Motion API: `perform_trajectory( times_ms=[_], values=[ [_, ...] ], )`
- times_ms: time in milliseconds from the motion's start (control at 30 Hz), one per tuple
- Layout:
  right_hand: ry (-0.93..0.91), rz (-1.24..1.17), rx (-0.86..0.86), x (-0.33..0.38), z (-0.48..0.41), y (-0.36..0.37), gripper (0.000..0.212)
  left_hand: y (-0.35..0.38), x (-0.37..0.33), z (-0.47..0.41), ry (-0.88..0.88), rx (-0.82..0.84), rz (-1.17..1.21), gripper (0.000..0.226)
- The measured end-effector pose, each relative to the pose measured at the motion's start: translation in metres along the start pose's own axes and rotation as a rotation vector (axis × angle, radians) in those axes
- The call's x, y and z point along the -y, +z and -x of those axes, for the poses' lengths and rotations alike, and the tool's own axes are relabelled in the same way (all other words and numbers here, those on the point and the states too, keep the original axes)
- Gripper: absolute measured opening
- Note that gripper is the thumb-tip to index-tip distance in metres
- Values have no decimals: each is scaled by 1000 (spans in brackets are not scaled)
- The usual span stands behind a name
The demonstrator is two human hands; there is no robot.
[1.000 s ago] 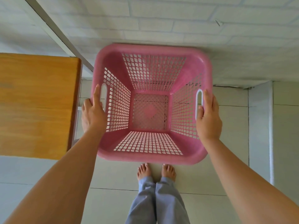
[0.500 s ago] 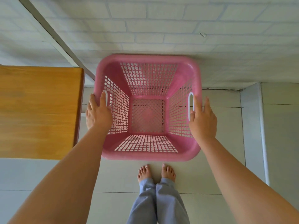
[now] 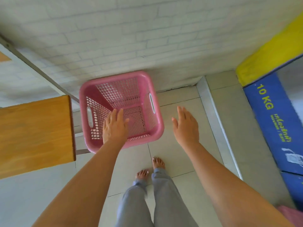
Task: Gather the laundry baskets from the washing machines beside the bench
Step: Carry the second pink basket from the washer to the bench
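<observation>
Grey trouser legs (image 3: 152, 199) and two bare feet (image 3: 150, 167) occupy the nearest ground, below and between the two forearms, standing on pale floor tiles (image 3: 177, 154).

The left hand (image 3: 114, 128) is flat and spread, palm down, fingers extended and slightly apart. It holds nothing. It overlaps the near rim of the pink laundry basket (image 3: 152, 128) in this view; whether it touches the rim or hangs above it cannot be told.

The right hand (image 3: 186, 126) is likewise open, fingers straight and close together, thumb out to its inner side. It holds nothing and sits over bare tile, to the right of the basket and clear of it.

The basket stands upright on the floor, mouth up, no contents visible. Its walls and base are perforated mesh, with a white-edged handle slot in each side wall. It lies ahead of the left hand and to the left of the right hand.

To the left of the left hand, just beside the basket, is the wooden bench (image 3: 36, 133), with a grey metal frame bar (image 3: 41, 71) running behind it.

To the right of the right hand, well apart, is a blue machine panel (image 3: 275, 128) with yellow lettering reading "10 KG", topped by a yellow band (image 3: 268, 53). A pink object (image 3: 293, 215) shows partly at the bottom right corner; it cannot be identified.

Beyond the basket, farthest from both hands, rises a white brick-pattern wall (image 3: 131, 33).
</observation>
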State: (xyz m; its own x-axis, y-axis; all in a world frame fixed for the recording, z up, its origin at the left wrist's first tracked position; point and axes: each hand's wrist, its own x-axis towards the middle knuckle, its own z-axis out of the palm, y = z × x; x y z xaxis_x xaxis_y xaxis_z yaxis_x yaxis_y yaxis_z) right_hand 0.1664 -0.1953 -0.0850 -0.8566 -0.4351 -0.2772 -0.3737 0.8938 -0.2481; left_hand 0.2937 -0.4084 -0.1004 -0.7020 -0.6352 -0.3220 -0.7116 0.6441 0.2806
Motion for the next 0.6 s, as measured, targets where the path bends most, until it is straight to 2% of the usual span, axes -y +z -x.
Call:
perform_trajectory(
  times_ms=[300,600],
  values=[
    [340,-110,-130,-58,139,-60,54,-37,-95,78,490,123,-177,45],
    [764,-236,-278,-145,303,-71,51,5,-204,186,940,292,-311,54]
  ],
)
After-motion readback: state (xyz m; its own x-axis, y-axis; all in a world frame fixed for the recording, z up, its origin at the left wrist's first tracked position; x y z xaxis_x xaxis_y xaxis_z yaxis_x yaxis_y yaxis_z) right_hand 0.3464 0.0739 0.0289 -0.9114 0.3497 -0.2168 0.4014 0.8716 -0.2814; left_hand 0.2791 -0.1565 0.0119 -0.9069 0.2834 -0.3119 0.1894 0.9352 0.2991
